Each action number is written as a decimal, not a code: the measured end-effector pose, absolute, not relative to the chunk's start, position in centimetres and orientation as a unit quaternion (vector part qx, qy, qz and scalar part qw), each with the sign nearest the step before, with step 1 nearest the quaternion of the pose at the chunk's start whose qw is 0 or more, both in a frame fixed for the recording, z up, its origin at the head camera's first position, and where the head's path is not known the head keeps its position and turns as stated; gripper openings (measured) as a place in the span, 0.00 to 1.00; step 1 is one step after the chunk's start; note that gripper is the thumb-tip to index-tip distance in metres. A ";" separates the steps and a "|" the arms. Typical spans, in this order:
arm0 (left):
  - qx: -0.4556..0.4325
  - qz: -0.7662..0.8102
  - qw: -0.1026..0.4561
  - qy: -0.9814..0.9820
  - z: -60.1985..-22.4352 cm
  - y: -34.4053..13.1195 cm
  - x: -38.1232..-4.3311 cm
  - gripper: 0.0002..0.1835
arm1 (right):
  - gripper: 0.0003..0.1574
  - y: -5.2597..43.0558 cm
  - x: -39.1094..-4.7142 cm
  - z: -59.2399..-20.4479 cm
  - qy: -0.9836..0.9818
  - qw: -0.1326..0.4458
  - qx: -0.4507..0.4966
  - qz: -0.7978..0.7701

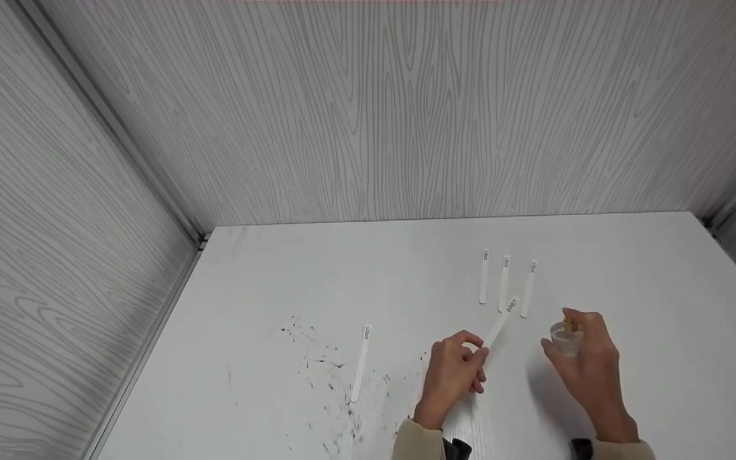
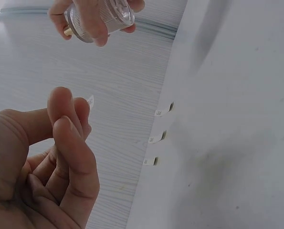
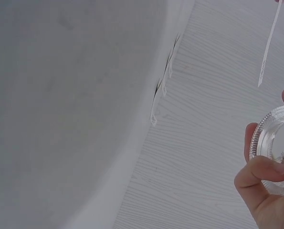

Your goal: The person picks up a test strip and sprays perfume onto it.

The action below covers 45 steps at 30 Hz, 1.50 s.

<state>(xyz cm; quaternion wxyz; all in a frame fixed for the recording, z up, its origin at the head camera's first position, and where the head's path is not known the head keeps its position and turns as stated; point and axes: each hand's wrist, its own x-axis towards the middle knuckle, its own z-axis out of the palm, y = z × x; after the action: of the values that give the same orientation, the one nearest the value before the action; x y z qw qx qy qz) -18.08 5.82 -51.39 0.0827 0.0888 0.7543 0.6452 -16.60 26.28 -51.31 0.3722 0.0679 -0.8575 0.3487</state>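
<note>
My left hand [image 1: 454, 367] pinches a white paper test strip [image 1: 499, 328] near its lower end, between thumb and fingers. The strip slants up to the right, its printed end away from the hand. To the right, my right hand [image 1: 598, 361] grips a round clear glass perfume bottle [image 1: 565, 344] with a gold spray top [image 1: 571, 324]. One finger rests at that top. In the left wrist view the ribbed glass of the perfume bottle [image 2: 115, 16] shows, held above the table and apart from the strip. The right wrist view cuts off part of the bottle [image 3: 268, 140].
Three more printed strips [image 1: 504, 284] lie side by side on the white table [image 1: 649, 287], beyond my hands. Another single strip [image 1: 361, 364] lies to the left, among dark specks and scuffs [image 1: 323, 362]. Wood-grain panels [image 1: 368, 115] wall in the back and sides.
</note>
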 end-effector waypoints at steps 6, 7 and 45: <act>0.091 0.645 0.079 0.754 -51.4 5.8 -18.0 0.03 | 0.37 26.3 -16.7 -51.5 -0.851 0.382 0.078 0.352; 0.090 0.645 0.080 0.754 -51.4 5.8 -18.0 0.03 | 0.37 26.3 -16.7 -51.5 -0.850 0.384 0.081 0.352; 0.090 0.649 0.080 0.751 -51.4 5.9 -18.2 0.02 | 0.35 26.5 -16.8 -51.5 -0.849 0.383 0.073 0.356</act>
<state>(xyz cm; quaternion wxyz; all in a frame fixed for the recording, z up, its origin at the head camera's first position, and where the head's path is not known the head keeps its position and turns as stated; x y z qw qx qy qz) -18.23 5.91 -51.36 0.0796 0.0898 0.7511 0.6492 -16.75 26.47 -51.45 0.3826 0.0735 -0.8493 0.3563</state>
